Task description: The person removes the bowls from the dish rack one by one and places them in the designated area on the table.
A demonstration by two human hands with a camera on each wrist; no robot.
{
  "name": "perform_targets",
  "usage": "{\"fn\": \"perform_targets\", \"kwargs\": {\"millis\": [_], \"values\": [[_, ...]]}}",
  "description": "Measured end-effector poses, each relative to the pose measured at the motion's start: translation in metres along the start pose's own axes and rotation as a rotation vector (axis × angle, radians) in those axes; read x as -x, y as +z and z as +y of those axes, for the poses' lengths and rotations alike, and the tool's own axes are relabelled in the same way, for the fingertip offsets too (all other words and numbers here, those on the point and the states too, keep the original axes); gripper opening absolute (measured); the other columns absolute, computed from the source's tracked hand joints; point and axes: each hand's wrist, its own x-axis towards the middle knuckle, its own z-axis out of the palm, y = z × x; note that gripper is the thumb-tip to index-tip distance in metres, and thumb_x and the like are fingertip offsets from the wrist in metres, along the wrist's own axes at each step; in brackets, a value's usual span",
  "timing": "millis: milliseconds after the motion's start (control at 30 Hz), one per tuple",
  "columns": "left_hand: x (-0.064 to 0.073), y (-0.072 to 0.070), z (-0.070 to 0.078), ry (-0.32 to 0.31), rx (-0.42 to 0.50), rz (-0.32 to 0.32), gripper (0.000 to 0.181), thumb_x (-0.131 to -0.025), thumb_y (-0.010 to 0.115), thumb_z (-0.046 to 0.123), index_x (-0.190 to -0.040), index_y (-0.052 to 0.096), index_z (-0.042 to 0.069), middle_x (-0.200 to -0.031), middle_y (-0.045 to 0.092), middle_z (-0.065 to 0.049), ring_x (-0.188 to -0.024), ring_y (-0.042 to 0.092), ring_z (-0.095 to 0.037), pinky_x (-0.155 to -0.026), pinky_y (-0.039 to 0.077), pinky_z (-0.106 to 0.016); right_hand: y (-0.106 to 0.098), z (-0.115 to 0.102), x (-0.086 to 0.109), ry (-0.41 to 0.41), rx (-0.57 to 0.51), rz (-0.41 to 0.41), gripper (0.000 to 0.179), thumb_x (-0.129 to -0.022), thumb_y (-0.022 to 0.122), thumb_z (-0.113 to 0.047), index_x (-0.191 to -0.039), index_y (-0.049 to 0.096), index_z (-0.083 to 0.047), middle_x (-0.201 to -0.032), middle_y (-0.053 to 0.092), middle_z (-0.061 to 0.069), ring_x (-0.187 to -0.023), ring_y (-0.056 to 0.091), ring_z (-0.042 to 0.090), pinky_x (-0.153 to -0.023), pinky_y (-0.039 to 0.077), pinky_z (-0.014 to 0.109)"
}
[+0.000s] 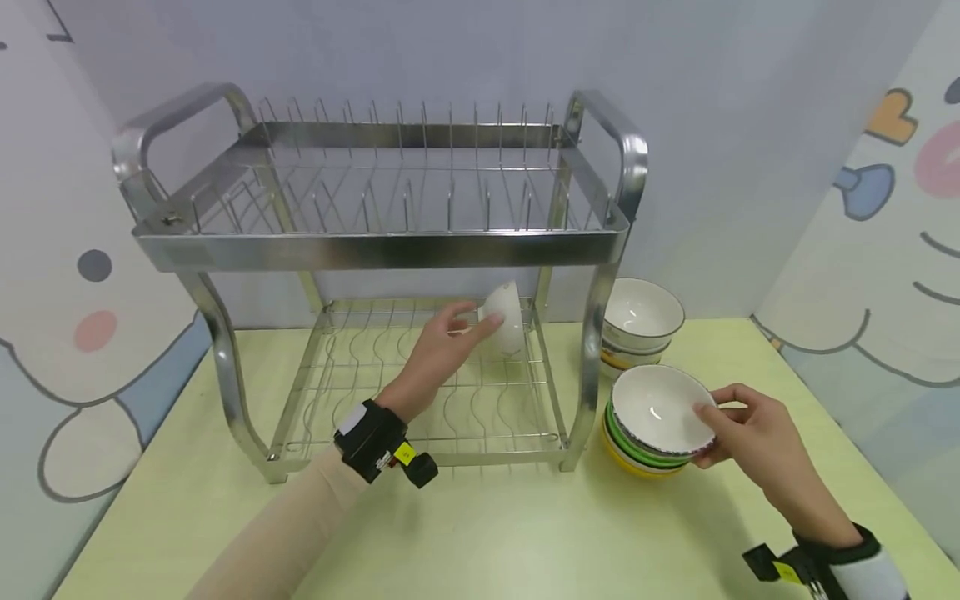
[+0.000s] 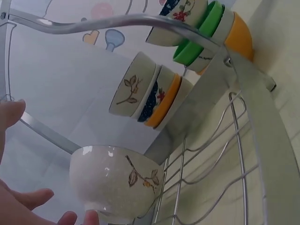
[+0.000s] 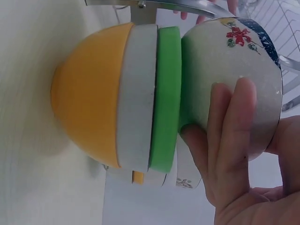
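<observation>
On the rack's lower tier, a white bowl (image 1: 507, 315) stands tipped on its side near the right end. In the left wrist view, brown leaf sprigs decorate that bowl (image 2: 117, 180). My left hand (image 1: 437, 357) is beside it with fingers spread, fingertips right at its base. To the right of the rack, my right hand (image 1: 761, 437) grips a white bowl (image 1: 660, 408), thumb over the rim and fingers under its side. This bowl, with a red flower and dark blue band, tops a stack including a green bowl (image 3: 166, 98) and an orange bowl (image 3: 91, 93).
The two-tier metal dish rack (image 1: 382, 250) stands against the wall, with upright wire prongs above and wavy wires below. A second stack of bowls (image 1: 642, 315) sits behind the gripped one, close to the rack's right leg. A pale yellow-green table (image 1: 510, 533) supports everything.
</observation>
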Motion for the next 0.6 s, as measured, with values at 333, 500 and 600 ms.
{"fn": "perform_targets", "kwargs": {"millis": [333, 500, 600], "values": [[-0.028, -0.002, -0.021, 0.102, -0.239, 0.032, 0.087, -0.076, 0.062, 0.065, -0.142, 0.035, 0.015, -0.147, 0.032, -0.012, -0.127, 0.033, -0.027, -0.093, 0.039, -0.059, 0.004, 0.004, -0.005, -0.014, 0.265, 0.004, 0.031, -0.096, 0.054, -0.024, -0.095, 0.053, 0.006, -0.058, 0.063, 0.014, -0.039, 0.051, 0.02, -0.031, 0.04, 0.025], [-0.041, -0.001, -0.022, 0.074, -0.236, 0.003, 0.092, -0.076, 0.063, 0.064, -0.144, 0.031, 0.011, -0.147, 0.032, -0.013, -0.127, 0.035, -0.032, -0.094, 0.04, -0.058, 0.002, 0.014, -0.007, -0.008, 0.259, -0.007, 0.029, -0.095, 0.055, -0.022, -0.091, 0.05, 0.005, -0.057, 0.063, 0.011, -0.037, 0.048, 0.018, -0.032, 0.037, 0.024], [-0.05, -0.001, -0.022, 0.045, -0.206, -0.005, 0.097, -0.075, 0.063, 0.066, -0.145, 0.028, 0.009, -0.146, 0.032, -0.016, -0.125, 0.036, -0.034, -0.094, 0.04, -0.058, 0.004, 0.018, -0.009, -0.017, 0.236, -0.017, 0.028, -0.095, 0.056, -0.022, -0.09, 0.049, 0.005, -0.058, 0.063, 0.012, -0.037, 0.048, 0.018, -0.033, 0.037, 0.025]]}}
